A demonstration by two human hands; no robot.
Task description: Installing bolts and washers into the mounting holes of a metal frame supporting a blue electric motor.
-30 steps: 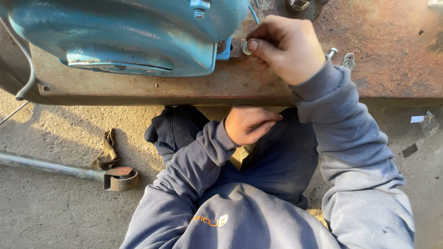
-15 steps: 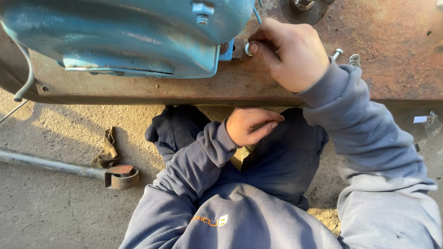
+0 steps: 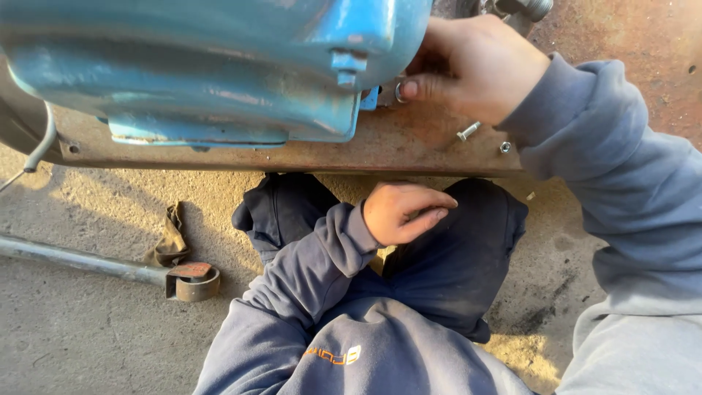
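Pipe with ring end (image 3: 191, 281) lies on concrete at left. Left hand (image 3: 398, 212), fingers loosely curled and holding nothing, rests over the knees. Right hand (image 3: 468, 69) pinches a washer (image 3: 400, 91) beside the blue motor housing (image 3: 219, 66) on the rusty plate (image 3: 409, 146); a loose bolt (image 3: 468, 131) lies close by.

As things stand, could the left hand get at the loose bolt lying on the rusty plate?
Probably yes: the left hand rests just below the plate's edge, and the bolt lies uncovered near that edge, beside the right hand.
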